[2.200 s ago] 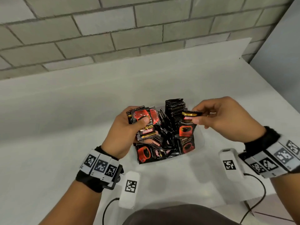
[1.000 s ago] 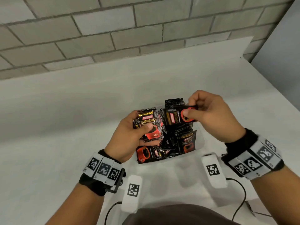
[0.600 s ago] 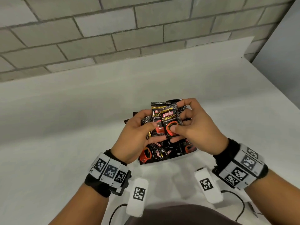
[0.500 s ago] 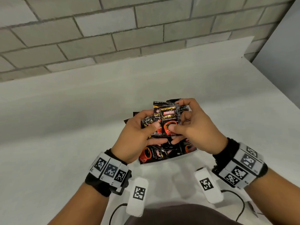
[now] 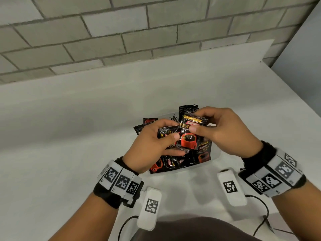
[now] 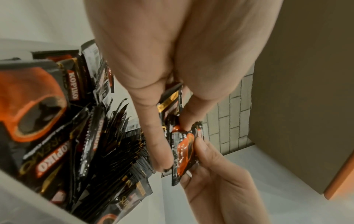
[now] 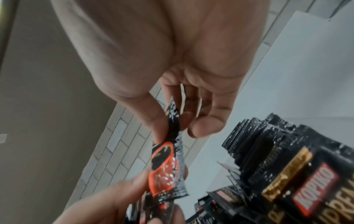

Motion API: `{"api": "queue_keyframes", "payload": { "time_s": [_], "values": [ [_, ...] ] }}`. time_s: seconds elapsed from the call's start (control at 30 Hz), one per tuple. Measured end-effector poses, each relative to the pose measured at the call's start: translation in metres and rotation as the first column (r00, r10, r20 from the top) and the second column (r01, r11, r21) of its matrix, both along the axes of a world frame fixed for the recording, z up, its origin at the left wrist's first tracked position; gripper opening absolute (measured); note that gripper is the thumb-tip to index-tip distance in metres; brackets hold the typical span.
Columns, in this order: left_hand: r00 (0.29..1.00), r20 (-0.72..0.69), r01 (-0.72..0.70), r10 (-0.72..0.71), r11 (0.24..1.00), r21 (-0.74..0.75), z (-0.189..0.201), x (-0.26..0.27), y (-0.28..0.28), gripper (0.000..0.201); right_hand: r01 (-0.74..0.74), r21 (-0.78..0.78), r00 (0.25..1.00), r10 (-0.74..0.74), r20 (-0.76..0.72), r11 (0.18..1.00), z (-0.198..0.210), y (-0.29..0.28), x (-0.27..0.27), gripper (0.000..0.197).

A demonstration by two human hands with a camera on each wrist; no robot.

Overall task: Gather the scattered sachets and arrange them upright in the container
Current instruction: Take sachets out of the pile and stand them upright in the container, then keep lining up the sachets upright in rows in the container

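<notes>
The right hand (image 5: 224,131), which a moment ago was pinching a single sachet (image 5: 189,134) over the container (image 5: 216,154), has brought it across to the left hand (image 5: 152,145). Both hands now clamp it, right thumb and forefinger on its upper half, left thumb on its lower edge. The left fingers (image 5: 174,152) also keep a small stack of sachets (image 5: 165,132) pressed behind it. So the stack is growing by one, and it seems the person is squaring up a bundle before seating it upright.

The head view shows loose sachets (image 5: 175,165) lying jumbled in the container just below the fingers. The left wrist view adds what that hides: a row of standing sachets (image 6: 116,144) packed on edge, beside the fingers. The right wrist view shows the shared sachet edge-on, slightly crumpled, with the counter (image 7: 306,75) behind.
</notes>
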State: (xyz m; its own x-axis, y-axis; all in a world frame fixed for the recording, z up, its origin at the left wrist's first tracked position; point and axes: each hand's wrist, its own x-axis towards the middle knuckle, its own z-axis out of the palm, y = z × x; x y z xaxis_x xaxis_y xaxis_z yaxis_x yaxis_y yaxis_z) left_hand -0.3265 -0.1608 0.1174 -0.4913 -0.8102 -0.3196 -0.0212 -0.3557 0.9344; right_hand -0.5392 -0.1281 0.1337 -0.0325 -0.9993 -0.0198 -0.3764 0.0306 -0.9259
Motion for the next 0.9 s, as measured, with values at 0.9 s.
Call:
{"api": "queue_keyframes", "payload": {
  "time_s": [0.9],
  "values": [
    [0.966, -0.071, -0.241, 0.25, 0.964, 0.115, -0.005, 0.021, -0.011, 0.026, -0.225, 0.05, 0.761, 0.208, -0.614, 0.973, -0.036, 0.02, -0.036, 0.045]
  ]
}}
